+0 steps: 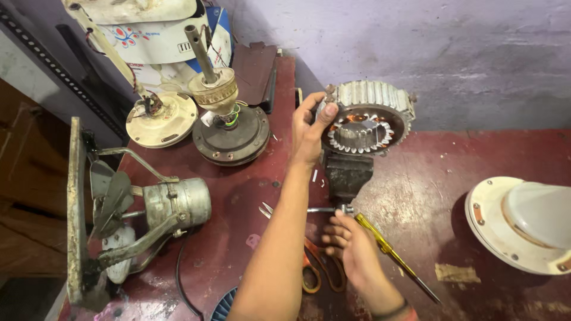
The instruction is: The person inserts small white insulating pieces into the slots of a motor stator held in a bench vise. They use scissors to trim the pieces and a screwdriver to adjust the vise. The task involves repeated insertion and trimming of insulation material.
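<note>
My left hand (pixel 308 132) grips the left rim of a round metal motor stator (pixel 370 116) with copper windings, which stands upright in the jaws of a dark bench vise (pixel 347 175). My right hand (pixel 351 246) is lower, its fingers at the vise's handle bar (pixel 324 209). A yellow-handled screwdriver (pixel 389 252) lies slanted under my right hand; whether the hand grips it I cannot tell.
Orange-handled scissors (pixel 318 270) lie on the dark red workbench (pixel 238 196). At left stand an exhaust fan with metal frame (pixel 143 208), and two ceiling fan motors (pixel 229 128) (pixel 159 119). A white fan cover (pixel 523 223) lies on the red floor at right.
</note>
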